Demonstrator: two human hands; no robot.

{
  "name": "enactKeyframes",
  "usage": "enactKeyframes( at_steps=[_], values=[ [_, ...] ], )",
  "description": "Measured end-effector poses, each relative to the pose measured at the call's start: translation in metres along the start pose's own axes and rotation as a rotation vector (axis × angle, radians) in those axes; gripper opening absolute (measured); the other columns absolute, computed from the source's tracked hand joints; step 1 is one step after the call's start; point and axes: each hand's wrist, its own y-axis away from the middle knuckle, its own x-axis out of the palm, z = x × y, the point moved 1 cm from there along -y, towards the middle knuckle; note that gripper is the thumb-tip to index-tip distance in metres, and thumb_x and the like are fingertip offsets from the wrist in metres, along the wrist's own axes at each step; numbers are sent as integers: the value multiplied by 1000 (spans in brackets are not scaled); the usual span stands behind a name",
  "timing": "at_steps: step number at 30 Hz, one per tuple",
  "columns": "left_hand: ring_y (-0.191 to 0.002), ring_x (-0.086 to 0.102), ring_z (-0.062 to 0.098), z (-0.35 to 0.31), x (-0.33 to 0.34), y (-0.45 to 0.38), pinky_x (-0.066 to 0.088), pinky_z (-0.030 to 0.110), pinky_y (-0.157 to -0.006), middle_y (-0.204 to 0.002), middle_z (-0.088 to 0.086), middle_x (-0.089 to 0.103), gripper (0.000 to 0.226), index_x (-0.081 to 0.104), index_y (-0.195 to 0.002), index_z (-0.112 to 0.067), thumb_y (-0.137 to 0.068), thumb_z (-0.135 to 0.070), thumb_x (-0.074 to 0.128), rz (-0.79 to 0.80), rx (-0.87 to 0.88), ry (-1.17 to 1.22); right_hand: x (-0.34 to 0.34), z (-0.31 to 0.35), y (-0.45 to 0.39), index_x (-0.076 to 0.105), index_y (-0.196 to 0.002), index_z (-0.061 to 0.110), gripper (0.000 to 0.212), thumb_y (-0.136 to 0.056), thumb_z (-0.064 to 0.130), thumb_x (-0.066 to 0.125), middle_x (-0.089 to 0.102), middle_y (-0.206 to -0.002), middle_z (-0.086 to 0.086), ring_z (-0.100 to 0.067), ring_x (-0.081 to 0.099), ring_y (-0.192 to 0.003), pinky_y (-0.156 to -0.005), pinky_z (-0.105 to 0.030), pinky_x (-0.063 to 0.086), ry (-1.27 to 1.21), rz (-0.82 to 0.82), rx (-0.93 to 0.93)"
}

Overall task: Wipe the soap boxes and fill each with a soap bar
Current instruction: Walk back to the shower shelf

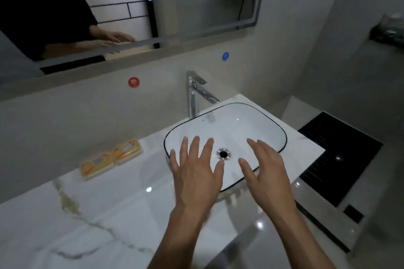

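Both hands hover over the white sink (258, 124), which sits on the marble table (105, 214). The left hand (196, 172) is palm down above the sink's near left rim, fingers straight and spread apart, holding nothing. The right hand (269, 168) hangs over the sink's near right side, fingers relaxed and apart, likewise empty. Two orange soap boxes (111, 159) lie side by side, touching, on the table left of the sink, near the wall. A chrome tap (194, 91) stands behind the sink.

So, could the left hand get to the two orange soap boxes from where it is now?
Probably yes. The left hand hovers open and empty over the basin, and the two orange soap boxes lie to its left by the wall, with only bare countertop between them.
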Motion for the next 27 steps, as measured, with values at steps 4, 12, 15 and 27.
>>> enactKeyframes(
  at_steps=[4, 12, 15, 27],
  values=[
    [-151, 4, 19, -71, 19, 22, -2, 44, -121, -161, -7, 23, 56, 27, -151, -38, -98, -54, 34, 30, 85, 30, -57, -56, 25, 45, -150, 25, 54, -99, 35, 58, 42, -156, -3, -19, 30, -147, -119, -38, 28, 12, -39, 70],
    [-151, 8, 19, -206, 65, 62, 2, 43, -122, -160, -6, 25, 57, 26, -151, -38, -97, -50, 39, 121, 284, 64, -159, -153, 68, 47, -147, 24, 52, -97, 33, 60, 50, -148, 3, -17, 38, -141, -116, -44, 34, 57, -173, 207],
    [-151, 7, 18, -254, 81, 68, 2, 43, -122, -160, -6, 24, 58, 24, -152, -37, -97, -50, 39, 156, 371, 60, -189, -187, 81, 41, -151, 27, 56, -99, 38, 58, 45, -153, 4, -15, 35, -144, -117, -46, 33, 77, -214, 303],
    [-151, 5, 18, -387, 162, 27, 2, 45, -123, -162, -5, 19, 60, 19, -152, -40, -97, -54, 37, 326, 608, 87, -262, -299, 56, 41, -152, 20, 57, -99, 33, 58, 44, -154, -2, -18, 36, -144, -118, -45, 30, 77, -297, 514]
  ],
)
